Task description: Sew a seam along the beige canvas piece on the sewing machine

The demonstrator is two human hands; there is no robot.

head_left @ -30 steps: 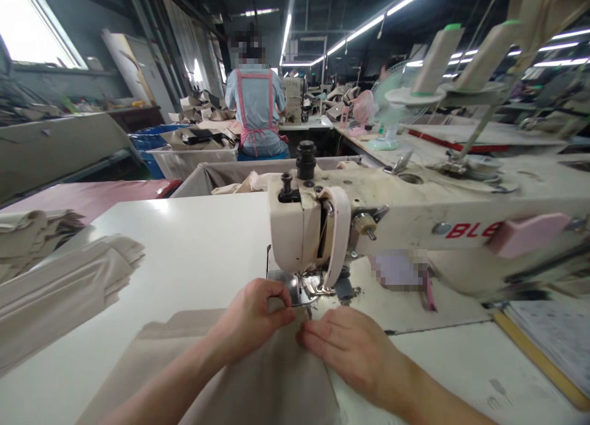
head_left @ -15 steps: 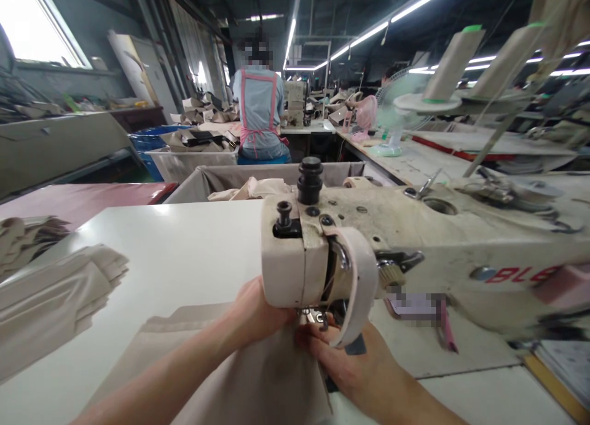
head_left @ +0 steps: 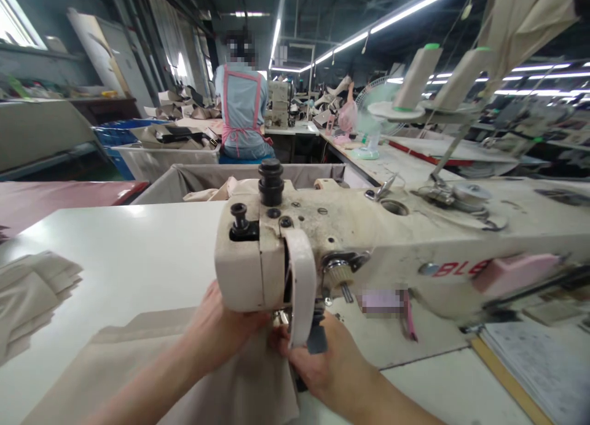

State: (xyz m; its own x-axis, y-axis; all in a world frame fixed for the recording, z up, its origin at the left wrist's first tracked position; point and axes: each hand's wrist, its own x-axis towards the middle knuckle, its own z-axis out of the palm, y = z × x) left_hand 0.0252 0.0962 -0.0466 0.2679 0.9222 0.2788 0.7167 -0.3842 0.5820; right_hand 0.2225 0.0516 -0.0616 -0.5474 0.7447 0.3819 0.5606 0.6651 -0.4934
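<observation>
A beige fabric piece (head_left: 225,382) lies under the head of a white sewing machine (head_left: 249,265) and drapes toward me over the table. My left hand (head_left: 225,326) is closed on the fabric just left of the needle area, its fingertips partly hidden by the machine head. On the other side, my right hand (head_left: 318,357) pinches the fabric's right edge close to the presser foot (head_left: 281,317). A white curved guard (head_left: 303,289) hides some of the right fingers. Where the needle meets the cloth is hard to make out.
Stacked beige pieces (head_left: 37,302) lie at the left on the white tabletop (head_left: 138,246). Behind the machine stands a fabric-lined bin (head_left: 161,182). Thread cones (head_left: 419,77) rise at the right, above papers (head_left: 534,363). A co-worker in a pink-strapped apron (head_left: 242,105) sits ahead, back turned.
The whole view has shifted, so the machine and hands appear farther left. Both hands stay on the fabric beside the needle area, with little visible movement relative to the machine.
</observation>
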